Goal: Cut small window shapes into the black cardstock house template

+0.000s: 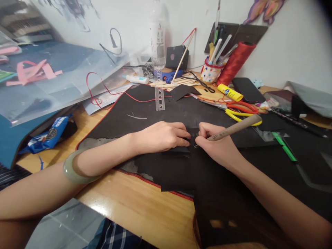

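Observation:
My left hand (pixel 162 135) lies fingers-down on a small piece of black card (pixel 178 149), pressing it onto the black mat (pixel 145 114). A ring shows on one finger and a pale green bangle (pixel 74 167) sits on that forearm. My right hand (pixel 218 145) is closed round a tan pen-like tool (pixel 237 127), gripped like a pencil. Its tip touches the black card just right of my left fingertips. More black sheets (pixel 181 174) lie under both hands.
Red and yellow scissors (pixel 241 110), a yellow glue stick (pixel 229 92), a red thread spool (pixel 236 62), a pen cup (pixel 212 71), a clear ruler (pixel 159 98) and a bottle (pixel 158 34) stand behind. A red wire (pixel 103 90) loops at left. A blue snack packet (pixel 48 135) lies on the wooden table (pixel 135 204).

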`<act>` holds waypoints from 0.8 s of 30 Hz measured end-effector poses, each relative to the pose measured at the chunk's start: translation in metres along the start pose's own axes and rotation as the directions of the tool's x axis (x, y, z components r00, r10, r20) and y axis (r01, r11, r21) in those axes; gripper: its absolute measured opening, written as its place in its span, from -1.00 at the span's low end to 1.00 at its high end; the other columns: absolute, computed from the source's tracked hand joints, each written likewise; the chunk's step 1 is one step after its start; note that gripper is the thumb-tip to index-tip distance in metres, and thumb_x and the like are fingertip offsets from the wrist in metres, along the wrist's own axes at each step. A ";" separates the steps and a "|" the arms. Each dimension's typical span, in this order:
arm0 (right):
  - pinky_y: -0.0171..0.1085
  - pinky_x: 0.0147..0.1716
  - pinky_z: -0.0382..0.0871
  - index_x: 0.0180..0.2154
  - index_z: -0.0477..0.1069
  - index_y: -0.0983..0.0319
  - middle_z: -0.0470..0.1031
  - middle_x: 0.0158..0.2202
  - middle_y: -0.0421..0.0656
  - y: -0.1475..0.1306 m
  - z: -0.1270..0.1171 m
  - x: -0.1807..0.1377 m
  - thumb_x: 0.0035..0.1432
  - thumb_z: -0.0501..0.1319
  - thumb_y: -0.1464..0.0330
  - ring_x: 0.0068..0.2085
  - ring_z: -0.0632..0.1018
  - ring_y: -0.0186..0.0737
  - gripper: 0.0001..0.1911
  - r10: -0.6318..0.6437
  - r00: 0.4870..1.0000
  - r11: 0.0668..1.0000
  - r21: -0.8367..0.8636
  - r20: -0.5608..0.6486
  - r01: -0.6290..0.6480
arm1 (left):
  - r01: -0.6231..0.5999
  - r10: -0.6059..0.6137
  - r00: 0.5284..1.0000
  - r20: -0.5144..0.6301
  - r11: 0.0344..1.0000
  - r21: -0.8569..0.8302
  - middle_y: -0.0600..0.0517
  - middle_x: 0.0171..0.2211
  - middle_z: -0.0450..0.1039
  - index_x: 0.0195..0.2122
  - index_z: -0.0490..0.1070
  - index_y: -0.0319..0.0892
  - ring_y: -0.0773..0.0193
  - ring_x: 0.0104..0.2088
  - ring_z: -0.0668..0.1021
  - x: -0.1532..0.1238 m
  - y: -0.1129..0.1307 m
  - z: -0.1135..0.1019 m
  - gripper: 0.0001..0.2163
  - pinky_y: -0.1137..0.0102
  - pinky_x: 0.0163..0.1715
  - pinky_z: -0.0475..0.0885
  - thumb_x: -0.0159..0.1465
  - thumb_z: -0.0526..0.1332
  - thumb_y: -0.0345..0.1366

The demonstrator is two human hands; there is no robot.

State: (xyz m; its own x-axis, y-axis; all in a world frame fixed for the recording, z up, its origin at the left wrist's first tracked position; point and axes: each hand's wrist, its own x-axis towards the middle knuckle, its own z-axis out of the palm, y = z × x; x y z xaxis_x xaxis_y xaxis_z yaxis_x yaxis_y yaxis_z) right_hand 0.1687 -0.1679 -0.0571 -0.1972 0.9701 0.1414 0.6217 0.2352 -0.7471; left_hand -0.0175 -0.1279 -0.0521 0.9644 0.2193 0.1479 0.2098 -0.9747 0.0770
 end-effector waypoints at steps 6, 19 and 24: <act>-0.36 -0.64 -0.08 -0.65 -0.03 0.22 0.00 -0.68 -0.35 0.007 -0.001 0.000 -0.14 0.09 0.57 -0.61 0.08 -0.47 -0.71 0.085 0.993 0.946 0.319 -0.082 -0.054 | -0.044 0.049 0.998 -0.044 0.993 0.106 -0.01 -0.06 0.37 -0.09 0.36 -0.20 0.23 -0.09 0.37 -0.001 0.000 0.002 -0.70 0.42 -0.27 0.39 0.33 -0.12 -0.40; -0.36 -0.69 -0.18 -0.66 0.08 0.23 -0.01 -0.71 -0.35 -0.025 -0.081 -0.007 -0.05 0.21 0.47 -0.66 0.04 -0.48 -0.69 0.178 0.906 0.885 0.466 -0.384 0.024 | 0.000 0.093 0.979 -0.179 0.888 0.460 -0.13 -0.47 0.43 -0.29 0.40 -0.40 0.24 -0.41 0.45 0.002 0.048 0.005 -0.81 0.37 -0.42 0.45 0.24 0.00 -0.50; -0.38 -0.69 -0.09 -0.61 0.23 0.24 0.10 -0.72 -0.33 -0.033 -0.057 -0.014 -0.05 0.23 0.28 -0.64 0.12 -0.47 -0.74 0.196 0.968 0.961 0.228 -0.154 -0.158 | 0.239 -0.159 0.966 -0.204 0.852 0.467 -0.12 -0.55 0.39 -0.27 0.40 -0.50 0.25 -0.56 0.43 0.009 0.098 0.009 -0.80 0.40 -0.67 0.39 0.13 0.05 -0.54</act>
State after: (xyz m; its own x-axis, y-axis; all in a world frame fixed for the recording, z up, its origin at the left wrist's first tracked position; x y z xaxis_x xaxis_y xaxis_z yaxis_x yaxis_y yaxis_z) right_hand 0.1944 -0.1860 0.0021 0.0475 0.9947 0.0908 0.4553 0.0593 -0.8883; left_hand 0.0135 -0.2216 -0.0525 0.8653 0.3759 0.3316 0.4842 -0.7979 -0.3591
